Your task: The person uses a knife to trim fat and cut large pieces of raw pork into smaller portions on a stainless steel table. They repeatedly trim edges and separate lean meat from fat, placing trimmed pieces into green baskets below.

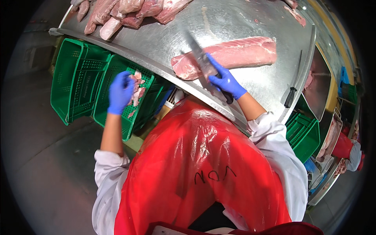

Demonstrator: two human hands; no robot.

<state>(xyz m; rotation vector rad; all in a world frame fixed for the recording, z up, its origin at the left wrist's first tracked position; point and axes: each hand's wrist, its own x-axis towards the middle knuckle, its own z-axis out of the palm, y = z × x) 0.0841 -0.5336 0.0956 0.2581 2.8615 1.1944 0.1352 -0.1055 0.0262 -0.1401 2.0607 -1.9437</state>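
My right hand (229, 82), in a blue glove, grips a broad-bladed knife (194, 45) by its black handle, the blade angled up over the left end of a long pink boneless loin (243, 53) lying on the steel table (293, 66). My left hand (120, 94), also gloved blue, hangs over a green crate (103, 98) with small meat trimmings (136, 98) in it. Its fingers are curled; whether they hold anything is hidden. A second, thin knife (290, 96) with a black handle lies at the table's right side.
Raw meat cuts (129, 11) are piled at the back left. Another green crate (70, 78) stands left, one more (303, 139) below the table's right side. At far right are a steel bin (315, 86) and part of another person in red with pale sleeves (344, 150).
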